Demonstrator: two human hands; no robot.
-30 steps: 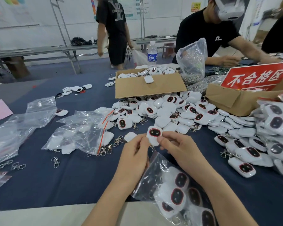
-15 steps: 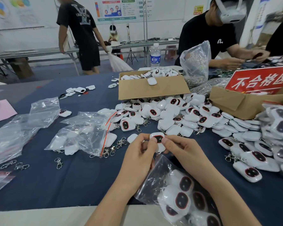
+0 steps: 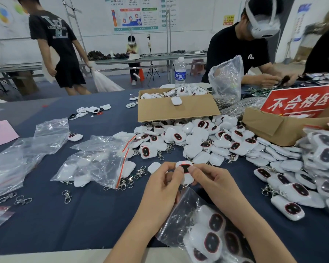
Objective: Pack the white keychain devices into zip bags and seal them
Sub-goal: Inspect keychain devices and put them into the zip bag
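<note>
Two hands pinch one white keychain device (image 3: 186, 170) just above the mouth of a part-filled zip bag (image 3: 188, 211) lying at the near edge of the table (image 3: 65, 224). The left hand (image 3: 162, 188) curls its fingers on the device's left side; the right hand (image 3: 212, 182) clamps thumb and forefinger on its right. Best done, the mouth is spread wide and the device slid in lengthwise, so the film does not snag.

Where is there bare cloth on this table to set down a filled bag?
Bare cloth lies near-left, between the loose clasps, the red-striped zip bag and the left hand. A smaller patch sits left of the cardboard box. The device pile and everything rightward is crowded.
</note>
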